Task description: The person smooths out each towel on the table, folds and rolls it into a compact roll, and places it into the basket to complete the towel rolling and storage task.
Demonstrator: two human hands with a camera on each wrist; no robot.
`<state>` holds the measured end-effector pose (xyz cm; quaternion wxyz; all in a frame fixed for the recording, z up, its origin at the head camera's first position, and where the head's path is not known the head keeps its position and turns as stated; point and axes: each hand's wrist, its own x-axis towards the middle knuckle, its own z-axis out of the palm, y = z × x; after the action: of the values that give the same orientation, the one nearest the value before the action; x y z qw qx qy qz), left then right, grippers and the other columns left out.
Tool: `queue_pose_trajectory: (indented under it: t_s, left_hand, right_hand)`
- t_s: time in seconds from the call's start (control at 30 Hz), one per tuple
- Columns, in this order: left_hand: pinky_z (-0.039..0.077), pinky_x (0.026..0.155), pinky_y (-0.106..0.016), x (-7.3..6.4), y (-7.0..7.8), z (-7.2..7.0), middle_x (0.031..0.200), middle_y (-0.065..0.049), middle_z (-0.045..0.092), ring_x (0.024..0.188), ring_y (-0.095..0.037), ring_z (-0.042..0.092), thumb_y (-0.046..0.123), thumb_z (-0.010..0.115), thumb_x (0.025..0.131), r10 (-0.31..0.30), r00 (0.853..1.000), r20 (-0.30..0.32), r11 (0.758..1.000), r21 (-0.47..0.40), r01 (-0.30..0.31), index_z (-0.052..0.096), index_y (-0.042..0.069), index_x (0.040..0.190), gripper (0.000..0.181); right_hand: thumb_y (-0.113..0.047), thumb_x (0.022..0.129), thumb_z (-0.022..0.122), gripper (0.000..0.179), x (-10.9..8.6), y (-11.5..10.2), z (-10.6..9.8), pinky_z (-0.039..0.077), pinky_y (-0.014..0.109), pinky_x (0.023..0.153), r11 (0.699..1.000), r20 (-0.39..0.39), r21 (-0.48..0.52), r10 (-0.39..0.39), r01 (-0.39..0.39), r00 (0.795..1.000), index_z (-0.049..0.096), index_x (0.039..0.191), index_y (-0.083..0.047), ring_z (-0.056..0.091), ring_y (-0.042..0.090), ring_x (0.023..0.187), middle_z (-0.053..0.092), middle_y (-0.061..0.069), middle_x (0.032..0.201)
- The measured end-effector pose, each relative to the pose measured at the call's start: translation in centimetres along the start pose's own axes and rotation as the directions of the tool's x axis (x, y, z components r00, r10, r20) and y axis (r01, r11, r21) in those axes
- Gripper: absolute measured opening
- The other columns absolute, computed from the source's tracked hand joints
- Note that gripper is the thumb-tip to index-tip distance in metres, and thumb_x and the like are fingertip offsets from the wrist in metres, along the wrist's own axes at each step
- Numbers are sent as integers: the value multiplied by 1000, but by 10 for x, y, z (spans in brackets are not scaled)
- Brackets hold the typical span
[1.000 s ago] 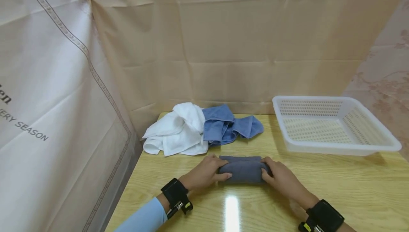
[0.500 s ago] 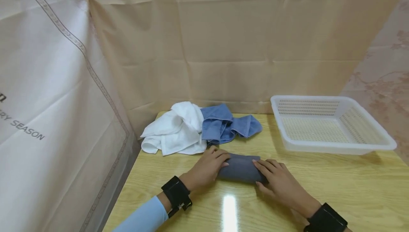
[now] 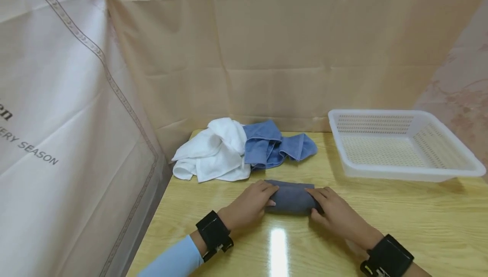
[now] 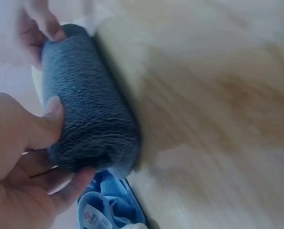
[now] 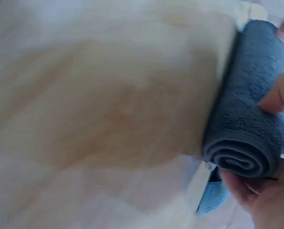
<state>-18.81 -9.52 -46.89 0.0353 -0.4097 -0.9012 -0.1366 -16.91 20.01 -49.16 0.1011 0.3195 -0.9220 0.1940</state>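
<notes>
My left hand (image 3: 248, 205) and right hand (image 3: 339, 213) pinch the roll (image 3: 291, 200), one at each end, thumbs against its side. It lies on the table (image 3: 400, 222), nearer me than the white cloth (image 3: 215, 152) and blue cloth (image 3: 263, 145).

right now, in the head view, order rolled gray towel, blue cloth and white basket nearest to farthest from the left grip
1. Rolled gray towel, held in the left grip
2. Blue cloth, just beyond the towel
3. White basket, far right
</notes>
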Motion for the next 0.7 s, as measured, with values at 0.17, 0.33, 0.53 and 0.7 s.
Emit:
queue_pose_trajectory:
  t_s: [0.17,0.33,0.53,0.7]
  left_hand:
    - [51,95,-26,11,-5,-6,123,-7,68,109,-16,64,24,59,106,-55,997,47,994,-95,60,60,4,137,37]
    - [51,89,-21,11,-11,-3,118,-4,69,102,-11,66,20,56,107,-43,997,58,968,-245,56,59,11,130,25]
    - [46,107,-37,7,-12,6,143,-9,59,130,-24,57,34,37,113,-29,998,57,995,-99,35,54,5,146,47]
    - [47,102,-49,-1,-4,11,158,-10,42,136,-29,50,70,44,98,-37,990,137,991,131,19,34,6,159,89]
  right_hand:
    - [-19,94,70,46,10,10,-9,55,46,90,972,160,202,87,-118,983,64,136,-2,65,26,110,68,10,124]
    - [-27,101,67,46,8,16,-13,50,30,73,881,307,391,150,-268,940,59,140,-3,64,9,88,70,9,117]
    - [-17,103,63,31,5,9,-9,43,27,56,881,188,422,144,-213,971,46,128,-8,51,6,62,63,5,89]
    - [-5,98,63,30,-1,-9,3,55,47,82,994,-22,98,44,-42,999,57,127,1,65,33,107,62,21,129]
